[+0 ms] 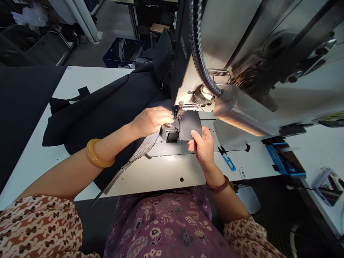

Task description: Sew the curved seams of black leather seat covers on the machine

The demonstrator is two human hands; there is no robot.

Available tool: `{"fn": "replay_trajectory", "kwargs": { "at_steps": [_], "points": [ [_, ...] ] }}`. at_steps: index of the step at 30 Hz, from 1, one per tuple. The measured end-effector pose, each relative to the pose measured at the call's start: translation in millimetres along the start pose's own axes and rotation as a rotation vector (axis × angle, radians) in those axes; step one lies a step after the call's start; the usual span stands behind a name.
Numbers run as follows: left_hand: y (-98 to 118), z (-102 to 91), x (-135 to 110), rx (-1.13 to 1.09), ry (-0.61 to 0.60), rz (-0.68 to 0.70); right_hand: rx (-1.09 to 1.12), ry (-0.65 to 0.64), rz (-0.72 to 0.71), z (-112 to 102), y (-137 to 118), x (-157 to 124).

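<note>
The sewing machine's needle and presser foot (pixel 179 111) stand in the centre under a bright lamp. My left hand (pixel 152 122) is closed on the edge of the large dark fabric (pixel 107 104), just left of the presser foot; its fingertips are partly hidden. Between thumb and fingers, my right hand (pixel 203 145) pinches the lower right corner of a small dark grey fabric piece (pixel 189 126), lying flat beside the needle. A shiny metal block (pixel 170 133) sits between my hands. Blue thread snips (pixel 228 158) lie on the table, to the right of my right hand.
The machine head (pixel 225 43) fills the upper right, with a braided cable (pixel 198 50) hanging down. A blue crate (pixel 107 59) with dark pieces stands beyond the white table (pixel 150 175). At right are a blue box (pixel 286 159) and a phone-like device (pixel 329 186).
</note>
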State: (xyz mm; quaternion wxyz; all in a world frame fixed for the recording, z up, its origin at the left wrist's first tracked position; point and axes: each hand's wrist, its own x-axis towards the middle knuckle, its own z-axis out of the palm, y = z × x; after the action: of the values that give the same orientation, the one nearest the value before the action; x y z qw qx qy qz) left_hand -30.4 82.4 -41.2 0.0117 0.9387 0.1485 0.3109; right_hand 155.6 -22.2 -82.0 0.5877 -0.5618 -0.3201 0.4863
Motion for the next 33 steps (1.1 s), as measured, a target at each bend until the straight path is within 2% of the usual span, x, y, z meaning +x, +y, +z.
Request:
{"fn": "replay_trajectory", "kwargs": {
  "at_steps": [10,15,26,30,33],
  "points": [
    [-17.5,6.7,4.6,-0.005,-0.007,-0.161,0.045,0.078,-0.081,11.3,-12.1,22.8],
    [-26.6,12.7,1.7,-0.016,0.039,-0.165,0.037,0.081,-0.122,15.8,-18.5,32.0],
    [-24.1,13.6,3.4,-0.044,-0.017,-0.243,0.001,0.061,-0.17,15.1,-16.4,35.8],
    [-16.2,7.6,2.5,-0.185,-0.02,-0.326,0.0,0.044,-0.161,16.2,-17.6,35.5],
    [-19.8,-4.9,1.2,-0.518,0.07,-0.547,-0.047,-0.001,-0.145,1.4,-14.6,36.6]
  ]
}}
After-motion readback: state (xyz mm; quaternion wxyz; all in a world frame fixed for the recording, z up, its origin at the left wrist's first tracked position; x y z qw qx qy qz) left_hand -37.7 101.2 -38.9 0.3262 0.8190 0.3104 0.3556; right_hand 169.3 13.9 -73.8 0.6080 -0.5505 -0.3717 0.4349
